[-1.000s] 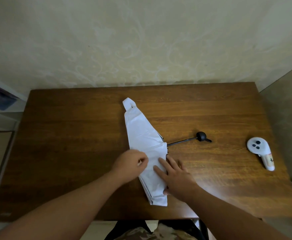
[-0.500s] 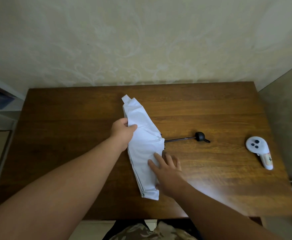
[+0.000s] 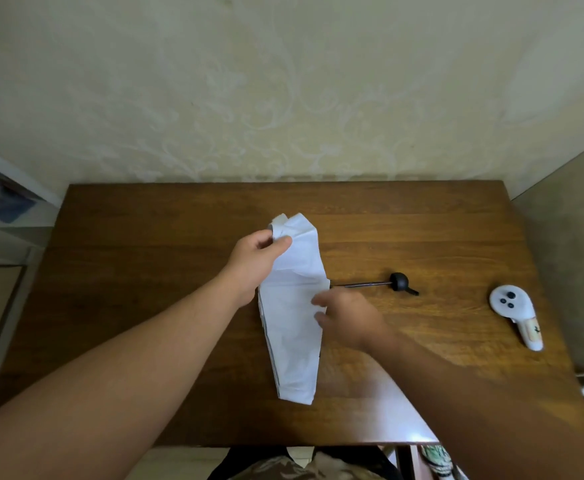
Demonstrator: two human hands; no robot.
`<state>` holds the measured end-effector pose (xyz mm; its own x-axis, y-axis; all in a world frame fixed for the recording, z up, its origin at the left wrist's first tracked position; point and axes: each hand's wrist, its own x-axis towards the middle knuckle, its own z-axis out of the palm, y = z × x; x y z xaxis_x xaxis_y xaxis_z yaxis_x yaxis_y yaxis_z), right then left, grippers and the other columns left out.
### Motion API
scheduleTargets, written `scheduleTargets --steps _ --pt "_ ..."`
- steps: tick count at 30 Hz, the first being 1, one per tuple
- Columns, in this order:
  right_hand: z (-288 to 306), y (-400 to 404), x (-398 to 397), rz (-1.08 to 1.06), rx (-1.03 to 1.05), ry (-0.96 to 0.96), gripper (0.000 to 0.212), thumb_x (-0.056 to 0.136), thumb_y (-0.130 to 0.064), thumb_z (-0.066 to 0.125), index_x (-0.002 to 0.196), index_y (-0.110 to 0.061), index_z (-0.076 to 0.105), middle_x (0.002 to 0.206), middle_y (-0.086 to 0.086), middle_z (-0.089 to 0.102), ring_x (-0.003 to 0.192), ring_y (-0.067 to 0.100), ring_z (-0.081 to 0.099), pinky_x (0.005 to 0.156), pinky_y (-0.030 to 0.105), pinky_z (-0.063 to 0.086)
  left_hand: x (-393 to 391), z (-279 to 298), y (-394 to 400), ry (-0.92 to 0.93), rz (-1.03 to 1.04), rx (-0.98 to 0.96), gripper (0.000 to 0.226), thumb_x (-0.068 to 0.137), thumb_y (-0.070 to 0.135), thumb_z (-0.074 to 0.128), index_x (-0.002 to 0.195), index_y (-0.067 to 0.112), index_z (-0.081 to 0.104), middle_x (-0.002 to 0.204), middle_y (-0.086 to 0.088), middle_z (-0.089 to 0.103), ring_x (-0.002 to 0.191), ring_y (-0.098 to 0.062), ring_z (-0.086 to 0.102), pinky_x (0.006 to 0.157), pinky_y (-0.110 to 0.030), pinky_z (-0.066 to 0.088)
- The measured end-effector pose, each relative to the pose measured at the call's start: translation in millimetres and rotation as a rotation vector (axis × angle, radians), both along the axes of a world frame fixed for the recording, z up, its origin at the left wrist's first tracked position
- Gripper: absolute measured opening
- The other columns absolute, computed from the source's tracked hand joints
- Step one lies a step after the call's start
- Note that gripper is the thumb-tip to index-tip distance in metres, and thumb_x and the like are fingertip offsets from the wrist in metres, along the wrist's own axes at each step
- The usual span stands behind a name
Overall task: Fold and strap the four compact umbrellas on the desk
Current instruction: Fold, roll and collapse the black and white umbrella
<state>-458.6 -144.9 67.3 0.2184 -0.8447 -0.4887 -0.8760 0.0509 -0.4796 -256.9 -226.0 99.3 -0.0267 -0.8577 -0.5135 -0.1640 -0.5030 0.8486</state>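
One white compact umbrella (image 3: 292,327) lies flattened lengthwise on the brown wooden desk (image 3: 138,306). Its thin dark shaft ends in a black round handle (image 3: 399,282) pointing right. My left hand (image 3: 257,261) pinches the far tip of the white canopy between thumb and fingers and bends it back toward me. My right hand (image 3: 347,317) is blurred; its fingers rest on the canopy's right edge near where the shaft comes out. No other umbrella shows in the head view.
A white game controller (image 3: 515,311) lies near the desk's right edge. A patterned wall stands right behind the desk. A shelf is at the far left, a small box with a white object at the lower right.
My left hand has moved from the canopy's middle up to its far tip and pinched it, folding it over. My right hand has shifted slightly toward the shaft.
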Motion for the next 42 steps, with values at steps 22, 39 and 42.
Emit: scheduleTargets --steps 22,39,42 --pt "50 -45 27 -0.631 0.092 -0.674 0.025 0.091 -0.037 0.080 0.079 -0.016 0.075 0.085 0.002 0.076 0.090 0.026 0.071 0.084 0.046 0.059 24 11 52 -0.033 0.017 -0.012 0.025 0.099 0.034 0.068 0.085 0.014 0.070 0.103 -0.020 0.069 0.091 -0.026 0.063 0.086 -0.044 0.054" --pt "45 -21 18 -0.519 0.114 -0.766 0.016 0.085 -0.014 0.082 0.073 -0.023 0.077 0.083 -0.010 0.072 0.085 0.013 0.066 0.075 0.030 0.053 37 24 50 -0.341 -0.205 -0.183 0.022 0.090 0.019 0.081 0.107 0.033 0.077 0.097 0.014 0.073 0.092 -0.004 0.068 0.074 -0.018 0.051" --pt "48 -26 21 -0.599 0.157 -0.763 0.016 0.090 -0.031 0.077 0.081 -0.018 0.078 0.089 -0.002 0.077 0.093 0.020 0.069 0.085 0.039 0.054 38 22 54 -0.313 -0.188 -0.183 0.021 0.089 0.019 0.082 0.104 0.033 0.077 0.097 0.013 0.074 0.093 -0.004 0.069 0.076 -0.021 0.054"
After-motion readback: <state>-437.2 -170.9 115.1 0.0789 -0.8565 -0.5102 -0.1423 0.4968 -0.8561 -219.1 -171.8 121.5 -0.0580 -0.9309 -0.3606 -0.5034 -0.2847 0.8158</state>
